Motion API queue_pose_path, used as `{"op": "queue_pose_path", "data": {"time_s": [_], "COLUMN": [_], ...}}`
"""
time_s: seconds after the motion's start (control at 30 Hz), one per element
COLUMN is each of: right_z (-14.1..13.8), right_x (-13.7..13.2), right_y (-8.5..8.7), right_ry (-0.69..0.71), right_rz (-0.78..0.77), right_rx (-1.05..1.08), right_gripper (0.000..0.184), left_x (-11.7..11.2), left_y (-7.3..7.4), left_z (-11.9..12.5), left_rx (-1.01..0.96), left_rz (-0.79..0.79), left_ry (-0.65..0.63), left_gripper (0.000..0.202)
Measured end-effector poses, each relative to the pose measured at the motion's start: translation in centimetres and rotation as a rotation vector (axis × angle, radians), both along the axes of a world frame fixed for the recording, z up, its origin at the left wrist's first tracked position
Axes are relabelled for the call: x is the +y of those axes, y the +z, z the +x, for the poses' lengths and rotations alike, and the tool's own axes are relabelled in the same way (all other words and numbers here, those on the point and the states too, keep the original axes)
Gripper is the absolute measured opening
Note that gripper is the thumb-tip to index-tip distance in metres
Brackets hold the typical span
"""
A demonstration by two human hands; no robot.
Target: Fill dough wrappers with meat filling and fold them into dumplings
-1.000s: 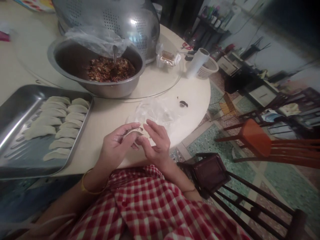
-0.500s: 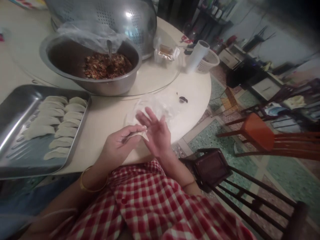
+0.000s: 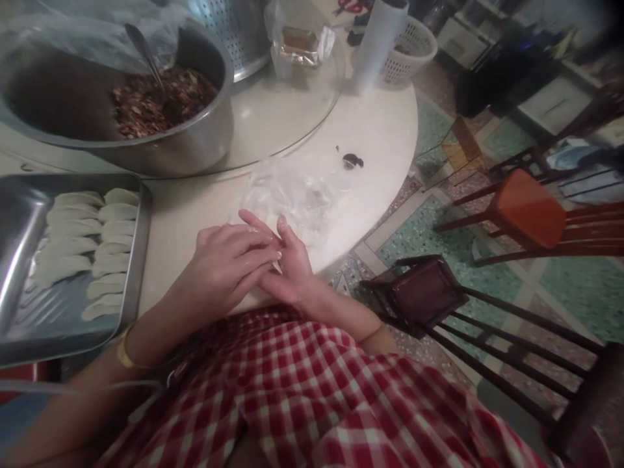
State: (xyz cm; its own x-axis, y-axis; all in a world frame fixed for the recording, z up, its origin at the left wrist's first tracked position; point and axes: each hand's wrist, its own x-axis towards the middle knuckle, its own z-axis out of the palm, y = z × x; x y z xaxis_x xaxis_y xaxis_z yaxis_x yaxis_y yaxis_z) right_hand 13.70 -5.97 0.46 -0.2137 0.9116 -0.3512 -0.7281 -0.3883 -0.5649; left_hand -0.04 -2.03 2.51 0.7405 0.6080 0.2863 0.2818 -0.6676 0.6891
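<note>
Fingers (image 3: 253, 250) of my left hand (image 3: 221, 270) lie stretched out flat and close together, pressed down across the upturned palm of my right hand (image 3: 292, 279); the right fingers (image 3: 256, 222) stick out straight past them, barely spread; whatever is squeezed between the two hands is hidden, so I cannot tell what it is; both hands sit at the near edge of the table (image 3: 380, 130); just beyond the fingertips lies a crumpled plastic sheet (image 3: 297, 192); well to the left of my fingers the tray (image 3: 139, 260) carries two rows of folded dumplings (image 3: 73, 253), with bare metal beside them; farther off, the bowl (image 3: 195, 149) holds plenty of filling (image 3: 160, 101) with a spoon (image 3: 146, 55) in it; I judge a fair batch done and much left.
</note>
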Motion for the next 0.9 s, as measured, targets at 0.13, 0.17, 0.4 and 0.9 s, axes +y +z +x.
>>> {"op": "queue_pose_path", "data": {"time_s": [0.13, 0.17, 0.4, 0.9], "right_z": [0.1, 0.1, 0.0, -0.4], "right_x": [0.0, -0.1, -0.1, -0.3], "right_y": [0.0, 0.1, 0.2, 0.2], "right_ry": [0.003, 0.009, -0.067, -0.039], "right_rz": [-0.019, -0.025, -0.062, -0.097], "right_rx": [-0.03, -0.036, -0.035, 0.076], "right_gripper": [0.067, 0.068, 0.066, 0.076], "left_x": [0.1, 0.1, -0.2, 0.3], "left_y": [0.7, 0.7, 0.5, 0.4], "left_z": [0.2, 0.3, 1.0, 0.7], "left_rx": [0.115, 0.114, 0.032, 0.108], "left_rz": [0.031, 0.044, -0.02, -0.038], "left_ry": [0.005, 0.013, 0.075, -0.08], "left_gripper": [0.018, 0.015, 0.006, 0.018]}}
